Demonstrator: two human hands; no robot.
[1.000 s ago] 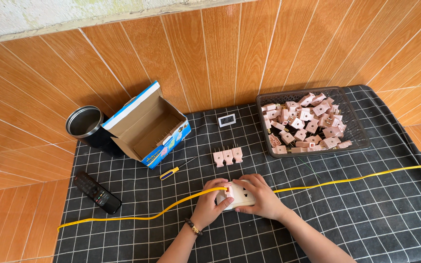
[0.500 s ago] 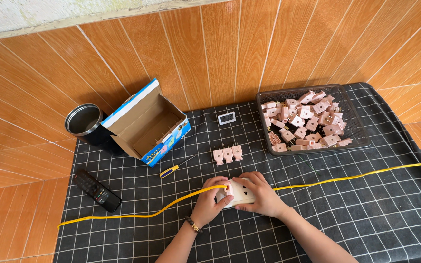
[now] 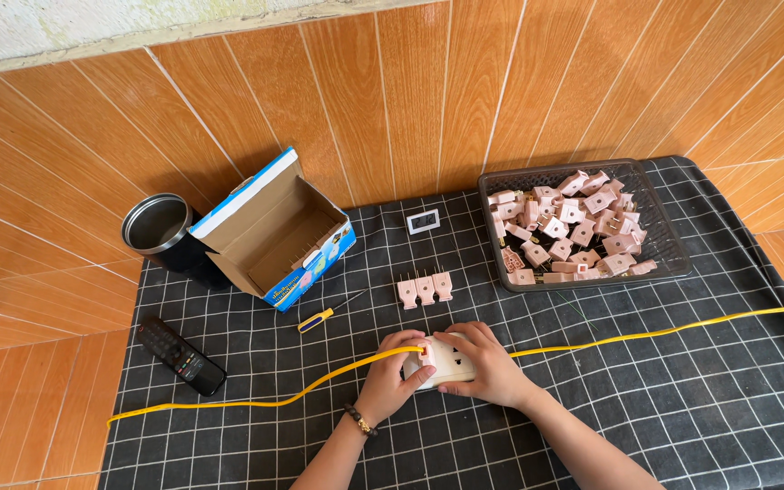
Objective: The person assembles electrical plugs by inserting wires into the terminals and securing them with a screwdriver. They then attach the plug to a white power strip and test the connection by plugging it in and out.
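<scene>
Socket block [image 3: 446,360] lies on the desk [image 3: 682,408], under the yellow cable [image 3: 646,334]; your left hand [image 3: 392,381] and right hand [image 3: 487,363] grasp it as before, nothing moved, so work goes on.

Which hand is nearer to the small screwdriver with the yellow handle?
Left. The left hand is just right of the screwdriver, a little below it; the right hand lies farther right.

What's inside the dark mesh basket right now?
The dark mesh basket holds a loose heap of pink plugs, some showing metal prongs. The top layer is plain to see; whatever lies beneath the heap, and the basket floor there, is covered. Neither hand is in it.
</scene>
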